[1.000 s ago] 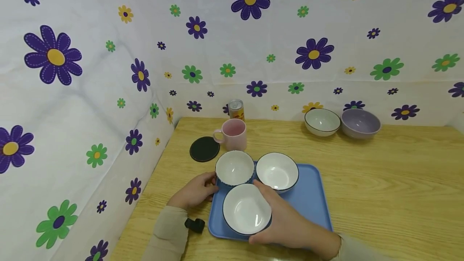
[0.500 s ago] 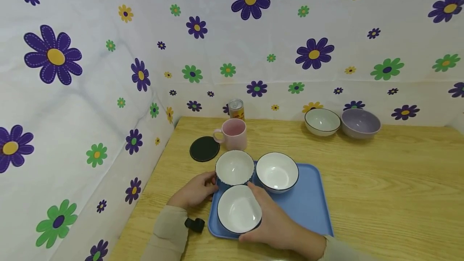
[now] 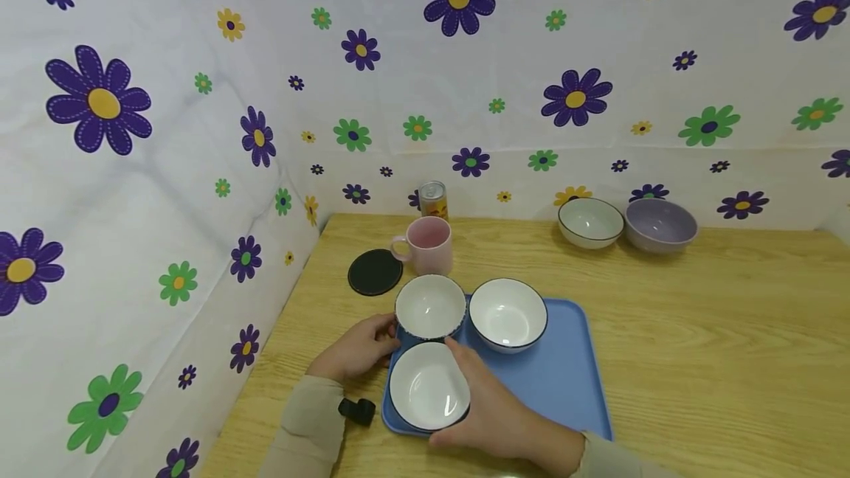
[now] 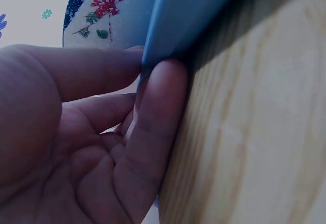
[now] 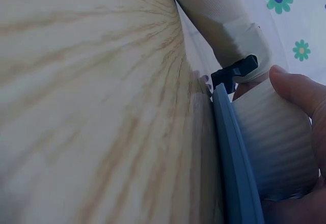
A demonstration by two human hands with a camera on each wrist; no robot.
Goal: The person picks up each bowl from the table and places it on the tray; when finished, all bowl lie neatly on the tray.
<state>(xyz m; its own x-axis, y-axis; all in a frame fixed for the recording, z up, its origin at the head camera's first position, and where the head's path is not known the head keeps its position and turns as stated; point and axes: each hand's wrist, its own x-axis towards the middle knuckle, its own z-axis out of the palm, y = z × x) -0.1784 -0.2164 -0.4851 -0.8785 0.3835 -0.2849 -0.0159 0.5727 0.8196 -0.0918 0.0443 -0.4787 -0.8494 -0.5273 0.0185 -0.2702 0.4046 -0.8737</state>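
A blue tray (image 3: 558, 375) lies on the wooden table. My left hand (image 3: 358, 351) pinches its left rim; in the left wrist view the fingers (image 4: 163, 89) sit against the tray edge (image 4: 170, 20). My right hand (image 3: 494, 415) grips a white bowl with a dark rim (image 3: 428, 386) from its right side, at the tray's near left corner. The right wrist view shows this bowl's ribbed outer wall (image 5: 275, 137) low over the tray. Behind it stand a speckled-rim bowl (image 3: 430, 307) at the far left of the tray and another dark-rimmed white bowl (image 3: 508, 313) beside that.
Beyond the tray are a pink mug (image 3: 428, 246), a drink can (image 3: 433, 200) and a black round coaster (image 3: 375, 272). Farther back stand a pale bowl (image 3: 589, 223) and a purple bowl (image 3: 660, 226). A flower-patterned cloth (image 3: 398, 94) borders the table behind and on the left.
My right hand has moved left with the bowl, bringing it to the tray's near left corner. My left hand has stayed at the tray rim.
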